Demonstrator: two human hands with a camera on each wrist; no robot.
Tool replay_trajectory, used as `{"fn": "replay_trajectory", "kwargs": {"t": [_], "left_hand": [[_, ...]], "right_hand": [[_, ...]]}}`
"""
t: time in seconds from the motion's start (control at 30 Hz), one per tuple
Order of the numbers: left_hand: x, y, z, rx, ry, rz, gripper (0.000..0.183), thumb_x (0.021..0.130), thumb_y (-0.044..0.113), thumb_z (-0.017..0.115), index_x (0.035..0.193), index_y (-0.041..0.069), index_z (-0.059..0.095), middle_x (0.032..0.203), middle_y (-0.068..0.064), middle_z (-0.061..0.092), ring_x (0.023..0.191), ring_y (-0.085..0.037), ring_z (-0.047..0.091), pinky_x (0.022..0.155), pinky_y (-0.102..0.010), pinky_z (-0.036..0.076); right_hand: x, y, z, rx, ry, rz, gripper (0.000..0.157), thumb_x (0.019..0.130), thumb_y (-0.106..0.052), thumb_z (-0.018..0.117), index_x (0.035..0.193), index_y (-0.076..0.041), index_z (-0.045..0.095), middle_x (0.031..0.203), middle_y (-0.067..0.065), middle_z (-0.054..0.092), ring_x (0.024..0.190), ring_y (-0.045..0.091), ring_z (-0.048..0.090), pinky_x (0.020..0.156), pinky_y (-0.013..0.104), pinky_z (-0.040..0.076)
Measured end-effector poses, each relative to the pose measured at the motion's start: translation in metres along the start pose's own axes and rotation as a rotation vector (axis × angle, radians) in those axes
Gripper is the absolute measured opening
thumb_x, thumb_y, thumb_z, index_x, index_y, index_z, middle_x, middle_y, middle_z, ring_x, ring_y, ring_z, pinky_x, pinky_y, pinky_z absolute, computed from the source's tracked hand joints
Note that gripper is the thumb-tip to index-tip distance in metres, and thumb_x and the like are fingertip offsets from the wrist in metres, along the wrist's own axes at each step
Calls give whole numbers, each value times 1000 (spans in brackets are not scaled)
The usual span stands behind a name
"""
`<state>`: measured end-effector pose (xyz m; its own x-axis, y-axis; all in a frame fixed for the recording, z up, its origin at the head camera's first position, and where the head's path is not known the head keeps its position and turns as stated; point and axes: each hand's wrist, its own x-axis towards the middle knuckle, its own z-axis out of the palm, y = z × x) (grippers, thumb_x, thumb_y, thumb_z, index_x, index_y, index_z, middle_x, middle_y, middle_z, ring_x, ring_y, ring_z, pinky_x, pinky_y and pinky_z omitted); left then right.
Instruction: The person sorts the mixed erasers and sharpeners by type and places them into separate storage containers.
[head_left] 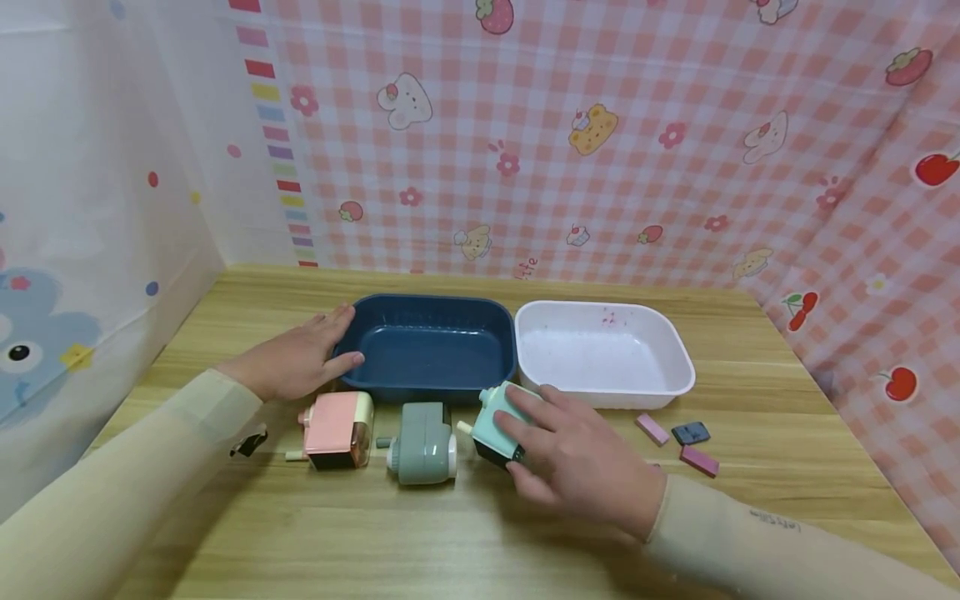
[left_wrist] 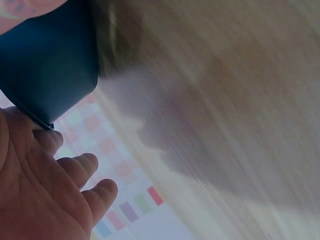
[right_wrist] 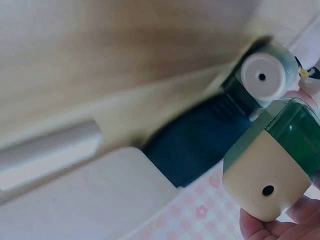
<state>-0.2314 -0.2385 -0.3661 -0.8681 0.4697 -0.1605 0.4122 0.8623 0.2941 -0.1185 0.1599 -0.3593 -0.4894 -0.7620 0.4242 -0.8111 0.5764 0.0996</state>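
Note:
My right hand (head_left: 581, 450) grips a mint-green crank pencil sharpener (head_left: 498, 425), fingers over its top and thumb at its near side. In the right wrist view, the cream face of this sharpener (right_wrist: 267, 172) shows a round pencil hole. My left hand (head_left: 300, 354) rests at the left rim of a dark blue tub (head_left: 427, 387), fingers loosely extended. A grey-green sharpener (head_left: 423, 446) lies between the hands. Left of it, below the left hand, sits a pink sharpener (head_left: 333, 429) with a cream side.
A white tub (head_left: 607, 396) stands right beside the blue one, toward the back. Pink eraser-like blocks (head_left: 699, 461) and a dark blue block (head_left: 691, 432) lie on the right of the wooden table (head_left: 360, 542). Patterned cloth (head_left: 480, 133) hangs behind.

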Motion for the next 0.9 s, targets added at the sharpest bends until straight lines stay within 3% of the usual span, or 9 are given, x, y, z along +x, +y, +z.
{"fn": "replay_trajectory", "kwargs": {"t": [0.17, 0.4, 0.7, 0.9], "left_hand": [[-1, 1, 0, -7, 0, -3, 86, 112, 54, 40, 167, -4, 7, 175, -27, 6, 158, -56, 10, 128, -67, 15], [-2, 0, 0, 4, 1, -7, 89, 111, 59, 37, 167, -3, 6, 176, -26, 6, 159, -54, 10, 129, -66, 15], [-1, -1, 1, 1, 5, -8, 85, 112, 51, 40, 167, -3, 6, 176, -25, 5, 160, -53, 9, 129, -65, 15], [0, -2, 2, -2, 2, -10, 85, 112, 53, 38, 167, -3, 5, 176, -24, 5, 160, -52, 9, 129, -65, 14]], "right_hand": [[11, 6, -8, 2, 87, -29, 56, 88, -35, 78, 136, -8, 70, 142, 18, 68, 122, 37, 68, 101, 49, 58], [30, 23, -12, -27, 115, -49, 56, 88, -30, 80, 136, -4, 69, 141, 21, 67, 116, 38, 67, 97, 48, 58], [57, 44, -3, -72, 55, -33, 52, 94, -32, 76, 138, -7, 68, 143, 20, 66, 120, 38, 65, 106, 49, 55], [74, 52, 6, -50, -64, -24, 52, 99, -34, 69, 144, -8, 64, 151, 20, 60, 135, 42, 61, 116, 54, 48]]}}
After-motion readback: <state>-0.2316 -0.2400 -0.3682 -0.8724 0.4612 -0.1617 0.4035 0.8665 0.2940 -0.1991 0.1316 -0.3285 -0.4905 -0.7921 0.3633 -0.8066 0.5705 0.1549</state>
